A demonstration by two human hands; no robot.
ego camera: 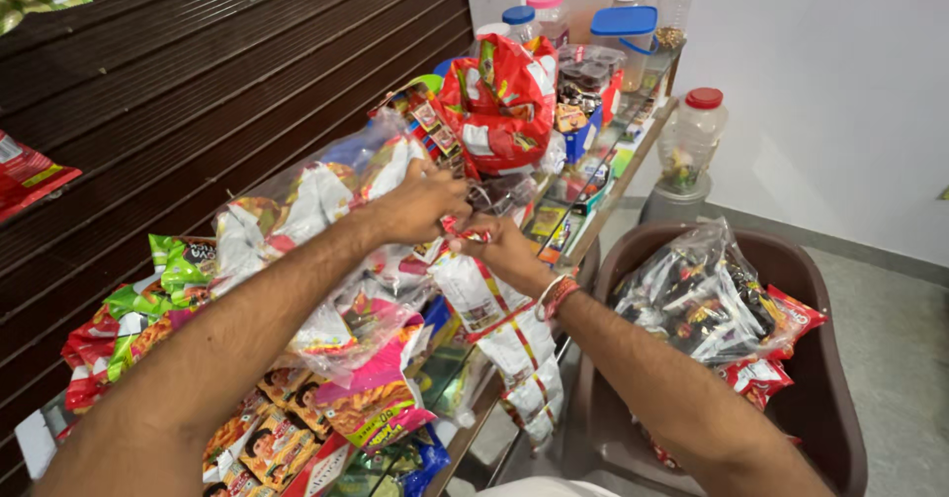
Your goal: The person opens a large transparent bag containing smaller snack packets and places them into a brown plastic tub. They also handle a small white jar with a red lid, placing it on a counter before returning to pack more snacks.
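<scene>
Left hand (420,200): grip pressed together, pinching the top of a clear bag (316,230) stuffed with snack packets; the bag bulges away to the left of the grip and sags down toward the bench (613,195)
Right hand (504,250): grip pinched on the upper end of a sachet strip (499,329), white with red edging; the strip hangs straight down below the grip, past the bench edge; red and white bangles on the wrist
Both grips: almost touching, just beside each other, a red scrap between them; whether they share one thing, I cannot tell
Behind the grips: a red packet bundle (499,96); farther back, jars (623,37) with blue, pink and red lids
Below the left grip: orange and pink packets (371,403); green packets (178,270) well off to the left
Right of the right grip: a brown chair (830,359) holding another clear bag of packets (702,294); a red-lidded jar (692,136) stands beyond it
Left of everything: a dark slatted shutter (198,82)
</scene>
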